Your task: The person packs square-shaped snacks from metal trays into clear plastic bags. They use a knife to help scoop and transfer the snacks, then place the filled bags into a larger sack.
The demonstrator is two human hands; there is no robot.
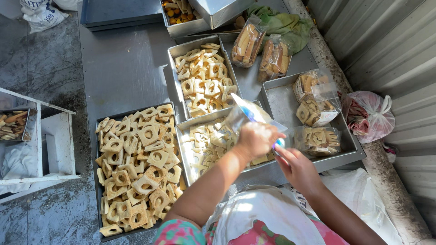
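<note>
left hand (pixel 255 138) + right hand (pixel 295 165) | gripping clear bag (pixel 247 113) (empty) | over biscuit tray (pixel 182 136)

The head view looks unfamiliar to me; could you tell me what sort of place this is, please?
Probably a small snack-making and packing workspace: metal trays heaped with square, holed biscuits, filled clear packets set aside, and both hands holding a clear bag.

Well left of the fingers, a dark metal tray (pixel 97 149) heaped with square ring-shaped biscuits (pixel 136 168). Beyond them, two sealed clear biscuit packets (pixel 261 50) and crumpled green cloth (pixel 286 25). Far right, a knotted pink plastic bag (pixel 370 115).
</note>
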